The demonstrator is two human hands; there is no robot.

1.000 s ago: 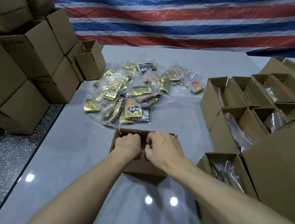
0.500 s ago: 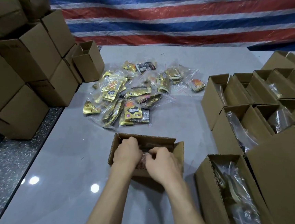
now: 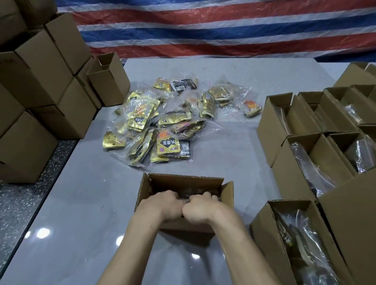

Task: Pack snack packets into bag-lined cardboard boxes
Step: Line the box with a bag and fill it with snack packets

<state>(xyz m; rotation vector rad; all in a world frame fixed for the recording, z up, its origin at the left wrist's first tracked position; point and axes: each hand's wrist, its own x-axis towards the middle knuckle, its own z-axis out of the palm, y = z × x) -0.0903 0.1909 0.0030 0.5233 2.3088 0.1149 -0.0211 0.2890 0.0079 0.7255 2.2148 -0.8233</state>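
Our left hand (image 3: 163, 204) and right hand (image 3: 200, 207) side by side inside the open box (image 3: 186, 183), fingers curled, grasp hidden from us.

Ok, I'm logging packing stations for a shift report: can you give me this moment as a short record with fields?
work box: box, open, near middle of the table
hands: left hand and right hand side by side in the box, fingers curled down; what they grip is hidden
supply: packets piled beyond the box
right side: lined boxes, open, clear bags inside
left side: stacked boxes, closed
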